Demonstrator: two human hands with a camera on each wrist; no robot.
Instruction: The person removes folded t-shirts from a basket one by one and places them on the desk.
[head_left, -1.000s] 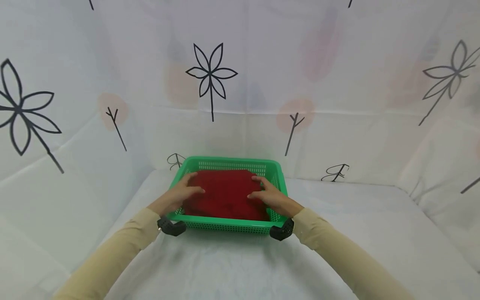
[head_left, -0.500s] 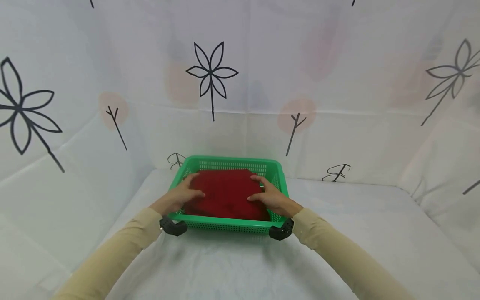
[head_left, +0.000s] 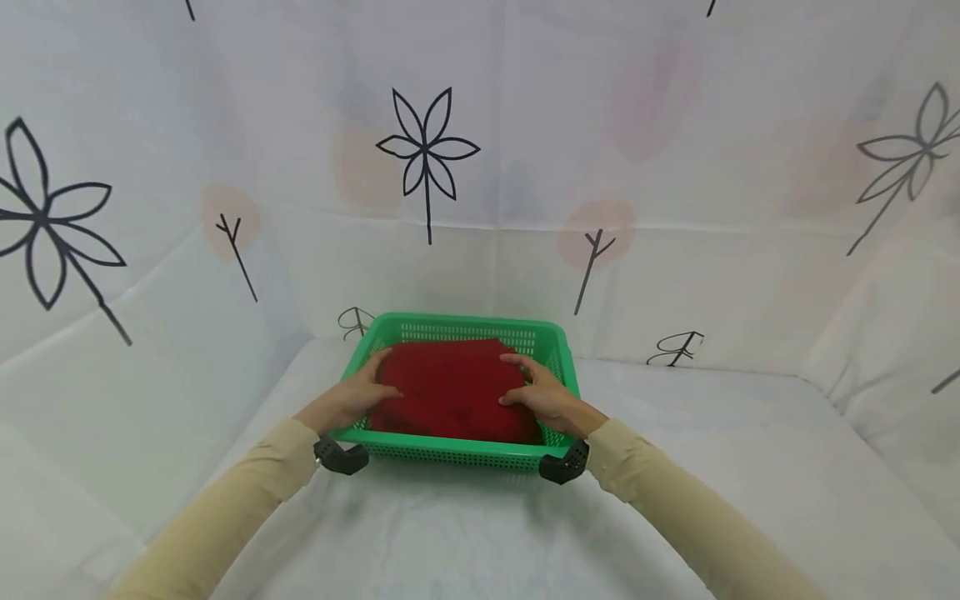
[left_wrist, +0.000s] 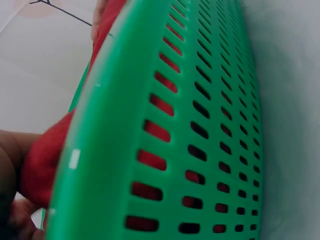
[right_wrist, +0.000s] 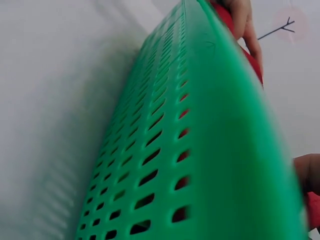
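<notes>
The basket (head_left: 457, 450) sat on the sheet-covered surface (head_left: 675, 500), toward twelve o'clock from the person and close before the back wall (head_left: 525, 167). A folded cloth (head_left: 450, 387) lay inside it, filling most of the floor. The left hand (head_left: 352, 396) rested on the cloth's nine o'clock edge, the right hand (head_left: 543, 396) on its three o'clock edge, both reaching in over the near rim.

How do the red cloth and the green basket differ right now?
The red cloth is soft, solid and folded flat; the green basket is rigid plastic with slotted walls. The cloth lies inside the basket; the basket sits on the white sheet. The left hand and right hand rest on the cloth, not gripping the basket. Both are roughly rectangular.
</notes>
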